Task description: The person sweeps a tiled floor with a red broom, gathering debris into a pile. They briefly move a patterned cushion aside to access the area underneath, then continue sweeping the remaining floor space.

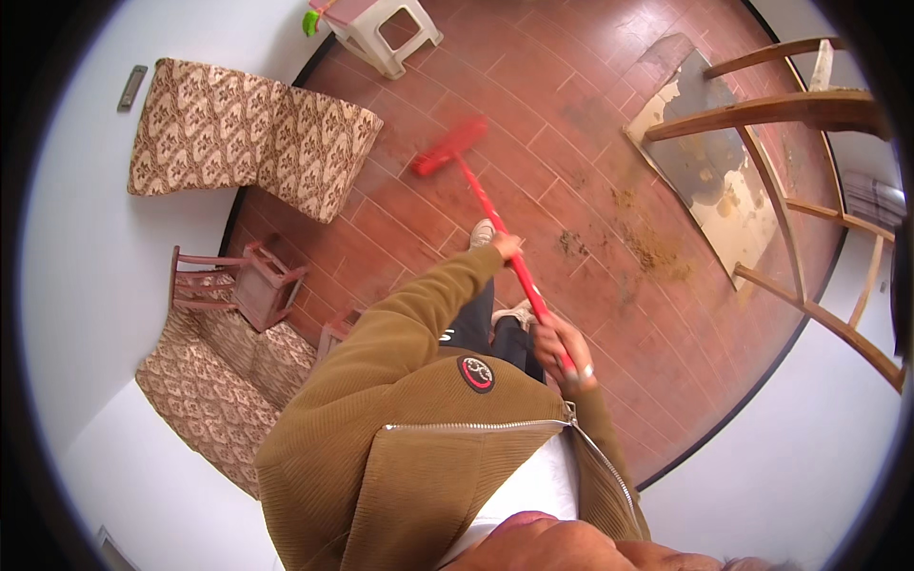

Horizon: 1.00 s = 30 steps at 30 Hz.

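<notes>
A red broom slants across the middle of the view, its red handle [530, 282] rising toward my body. Partway down the handle, my left hand [508, 246] is closed around it. My right hand [564, 350] grips the same handle near its top end. The broom's red head [450, 146], blurred, is at the reddish-brown tile floor [400, 207] ahead and to the left of my feet. To the right of the handle, brownish dirt [650, 250] is scattered over the tiles, with a smaller dark patch [571, 243] beside it.
A stained, peeling board [703, 143] lies at right beneath a wooden furniture frame [771, 114]. Patterned upholstered seating [250, 135] stands along the left wall, with another patterned piece [207, 385] and small reddish wooden chair [264, 285] nearer. A white plastic stool [389, 36] is far ahead.
</notes>
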Available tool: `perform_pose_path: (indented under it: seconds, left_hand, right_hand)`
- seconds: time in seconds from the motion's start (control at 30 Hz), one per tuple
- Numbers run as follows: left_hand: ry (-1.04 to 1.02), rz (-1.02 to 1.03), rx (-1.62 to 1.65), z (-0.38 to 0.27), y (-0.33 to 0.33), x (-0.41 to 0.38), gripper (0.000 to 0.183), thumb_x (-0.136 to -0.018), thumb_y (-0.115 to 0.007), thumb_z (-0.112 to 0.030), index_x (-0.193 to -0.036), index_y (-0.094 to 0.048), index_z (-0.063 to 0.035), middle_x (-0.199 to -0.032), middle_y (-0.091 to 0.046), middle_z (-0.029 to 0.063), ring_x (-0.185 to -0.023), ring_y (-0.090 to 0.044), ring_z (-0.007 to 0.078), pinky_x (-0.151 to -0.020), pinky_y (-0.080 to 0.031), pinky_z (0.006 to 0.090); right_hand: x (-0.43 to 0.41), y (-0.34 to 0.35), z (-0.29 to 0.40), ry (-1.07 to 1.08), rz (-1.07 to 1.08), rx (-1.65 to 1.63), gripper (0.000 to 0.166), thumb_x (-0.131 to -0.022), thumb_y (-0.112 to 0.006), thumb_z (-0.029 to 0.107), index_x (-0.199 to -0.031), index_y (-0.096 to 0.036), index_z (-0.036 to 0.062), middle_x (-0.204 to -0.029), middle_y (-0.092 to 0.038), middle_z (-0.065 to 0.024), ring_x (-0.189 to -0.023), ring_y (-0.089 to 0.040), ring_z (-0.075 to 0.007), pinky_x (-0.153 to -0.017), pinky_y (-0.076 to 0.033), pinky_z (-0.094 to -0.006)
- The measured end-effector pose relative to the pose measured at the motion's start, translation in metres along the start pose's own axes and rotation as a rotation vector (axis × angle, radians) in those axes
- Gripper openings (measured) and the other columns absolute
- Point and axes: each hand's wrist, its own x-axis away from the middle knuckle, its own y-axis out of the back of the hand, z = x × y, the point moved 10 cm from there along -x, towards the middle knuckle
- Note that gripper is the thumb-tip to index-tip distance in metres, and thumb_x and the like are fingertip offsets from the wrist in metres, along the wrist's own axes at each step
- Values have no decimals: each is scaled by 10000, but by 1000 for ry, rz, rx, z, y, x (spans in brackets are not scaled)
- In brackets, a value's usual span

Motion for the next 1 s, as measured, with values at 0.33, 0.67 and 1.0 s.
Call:
perform_pose_path:
  seconds: [0.33, 0.67, 1.0]
  left_hand:
    - [-41, 386, 241, 20, -129, 175, 212, -733, -494, -242, -623, -455, -65, -579, -506, 50, -468, -510, 150, -430, -443, 297]
    - [70, -133, 568, 141, 93, 147, 98, -769, -488, -156, -683, -464, -114, -597, -495, 28, -526, -512, 182, -528, -469, 347]
    - [486, -107, 508, 264, 121, 105, 84, -691, -494, -81, -615, -459, -91, -545, -500, 41, -455, -487, 172, -426, -443, 298]
  right_hand:
    - [158, -27, -18, 119, -399, 652, 482, -765, -392, -27, -1234, -291, 21, -557, -305, 21, -431, -283, -33, -317, -231, -143]
    - [64, 21, -91, -269, -61, 629, 151, -800, -467, 68, -948, -439, 52, -572, -340, 38, -379, -278, -23, -317, -212, -157]
    - [-13, 112, -129, -448, -39, 683, 113, -812, -495, 161, -753, -408, 120, -535, -336, 65, -371, -270, -2, -313, -170, -151]
